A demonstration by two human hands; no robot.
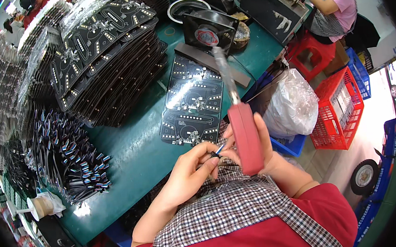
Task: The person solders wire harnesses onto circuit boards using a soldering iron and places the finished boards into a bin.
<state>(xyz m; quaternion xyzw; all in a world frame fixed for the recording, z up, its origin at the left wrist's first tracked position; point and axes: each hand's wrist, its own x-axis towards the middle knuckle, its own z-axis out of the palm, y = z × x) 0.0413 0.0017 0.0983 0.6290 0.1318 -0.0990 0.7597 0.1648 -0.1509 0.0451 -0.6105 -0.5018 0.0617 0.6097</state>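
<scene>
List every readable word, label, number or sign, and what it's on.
Round red-and-white label on black boxy device: too small to read.
Blue panel beside the wheel: white characters and digits, not quoted.
Circuit board: white markings, too small to read.
Red-handled tool: no print visible.

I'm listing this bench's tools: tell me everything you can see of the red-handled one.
The red-handled tool has a thick, boxy, plastic-looking handle and a narrower, metal-looking shaft, shiny near the handle and duller grey further out. It is in the right hand, shaft pointing toward the top of the picture, where its far end overlaps the lower part of the black fan. The handle hides much of the grip.
</scene>
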